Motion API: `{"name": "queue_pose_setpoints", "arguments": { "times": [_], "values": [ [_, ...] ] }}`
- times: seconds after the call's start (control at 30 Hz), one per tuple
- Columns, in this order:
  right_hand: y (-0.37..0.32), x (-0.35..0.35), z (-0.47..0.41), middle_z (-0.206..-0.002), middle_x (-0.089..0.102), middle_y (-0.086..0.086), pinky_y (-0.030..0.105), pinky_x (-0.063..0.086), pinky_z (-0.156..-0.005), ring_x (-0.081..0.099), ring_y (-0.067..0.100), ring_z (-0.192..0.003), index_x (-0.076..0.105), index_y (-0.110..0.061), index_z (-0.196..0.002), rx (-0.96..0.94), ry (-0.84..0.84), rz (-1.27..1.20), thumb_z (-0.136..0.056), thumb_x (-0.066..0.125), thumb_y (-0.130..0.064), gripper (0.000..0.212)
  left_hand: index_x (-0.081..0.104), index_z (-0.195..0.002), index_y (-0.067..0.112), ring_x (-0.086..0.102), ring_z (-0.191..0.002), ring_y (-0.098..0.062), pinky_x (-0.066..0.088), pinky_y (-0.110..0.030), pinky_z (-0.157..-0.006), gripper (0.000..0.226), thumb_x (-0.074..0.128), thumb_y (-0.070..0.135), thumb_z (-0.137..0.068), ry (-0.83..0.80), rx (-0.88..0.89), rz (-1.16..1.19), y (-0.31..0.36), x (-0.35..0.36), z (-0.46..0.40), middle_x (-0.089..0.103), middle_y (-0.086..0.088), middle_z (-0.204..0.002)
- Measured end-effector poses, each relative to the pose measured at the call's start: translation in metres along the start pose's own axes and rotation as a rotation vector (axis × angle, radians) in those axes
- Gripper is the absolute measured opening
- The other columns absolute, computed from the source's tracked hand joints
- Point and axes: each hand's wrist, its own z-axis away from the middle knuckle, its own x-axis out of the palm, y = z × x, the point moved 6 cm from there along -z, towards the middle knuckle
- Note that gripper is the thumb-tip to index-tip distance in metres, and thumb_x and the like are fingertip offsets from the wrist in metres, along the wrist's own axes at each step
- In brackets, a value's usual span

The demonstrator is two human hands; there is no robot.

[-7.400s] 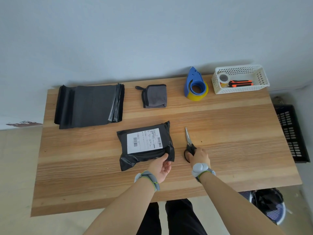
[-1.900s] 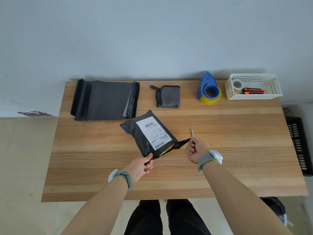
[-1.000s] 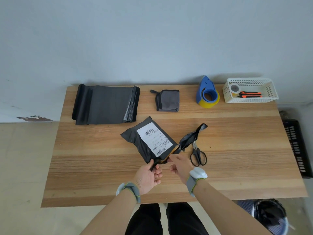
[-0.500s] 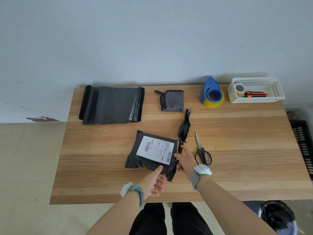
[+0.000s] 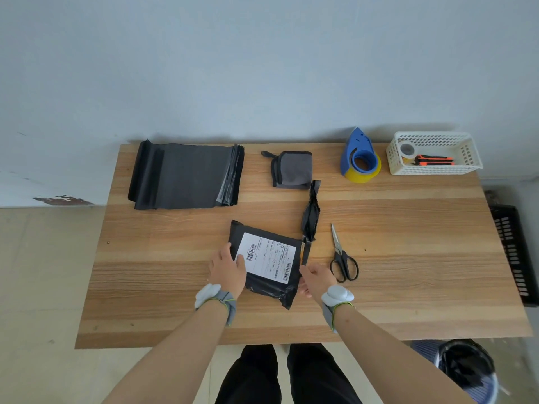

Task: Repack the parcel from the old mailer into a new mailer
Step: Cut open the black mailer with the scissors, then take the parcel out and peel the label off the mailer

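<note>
Bench [image 5: 408,258]: a wide wooden top with long, streaky grain, pushed against a pale wall.
New mailers [image 5: 186,176]: a flat stack of black plastic bags in the far left corner of the bench, thin edges fanned along its right side.
Old mailer [image 5: 262,284]: a crinkled, glossy black plastic bag near the middle of the front edge, lying flat, with a white label [image 5: 267,257] bearing barcodes on top; the print is too small to read. Its right end is cut open, and a twisted black strip [image 5: 311,212] trails from that end toward the back of the bench.
Parcel: inside the old mailer, not visible.
Left hand [image 5: 229,269]: rests on the left end of the old mailer, fingers relaxed and nearly straight, thumb touching the label's edge.
Right hand [image 5: 318,278]: at the cut right end; fingers curl at the bag's edge, and I cannot tell whether they grip it.
Pouch [image 5: 291,170]: soft grey fabric with dark trim, at the back edge.
Tape dispenser [image 5: 360,156]: blue plastic holding a yellow roll, at the back edge.
Basket [image 5: 466,167]: white perforated plastic in the far right corner; the small items inside are hard to make out.
Scissors [image 5: 342,256]: black handles, steel blades closed, just right of the right hand.
</note>
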Motion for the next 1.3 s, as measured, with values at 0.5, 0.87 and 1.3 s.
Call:
{"name": "queue_pose_setpoints", "arguments": {
  "times": [0.5,0.87,1.3],
  "values": [
    [0.003,-0.002,-0.017,-0.068,0.055,0.009,0.019,0.033,-0.037,0.04,0.015,-0.041,0.048,-0.018,-0.132,0.108,-0.033,-0.088,-0.095,0.043,-0.013,0.037,0.059,-0.127,0.012,0.055,-0.111,-0.034,0.041,-0.034,-0.091,0.038,0.031,0.024,-0.103,-0.156,-0.168,0.272,-0.016,0.004,-0.01,0.061,-0.012,-0.123],
    [0.005,-0.011,-0.03,-0.079,0.059,0.002,0.024,0.036,-0.053,0.047,0.014,-0.062,0.055,-0.019,-0.087,-0.043,-0.014,0.044,-0.087,0.068,-0.026,0.015,0.063,-0.075,0.018,0.051,-0.061,-0.025,0.035,-0.031,-0.055,0.025,0.052,0.022,-0.097,-0.169,-0.254,0.577,-0.051,0.012,-0.015,0.06,-0.005,-0.066],
    [-0.009,-0.041,-0.031,-0.109,0.071,0.009,0.017,0.047,-0.047,0.065,0.018,-0.078,0.057,-0.016,-0.128,-0.079,-0.084,-0.165,-0.083,0.076,-0.027,0.05,0.06,-0.112,0.007,0.054,-0.088,-0.031,0.043,-0.039,-0.08,0.026,0.04,0.021,-0.102,0.065,-0.363,0.391,-0.09,-0.032,-0.033,0.063,-0.016,-0.104]
  ]
}}
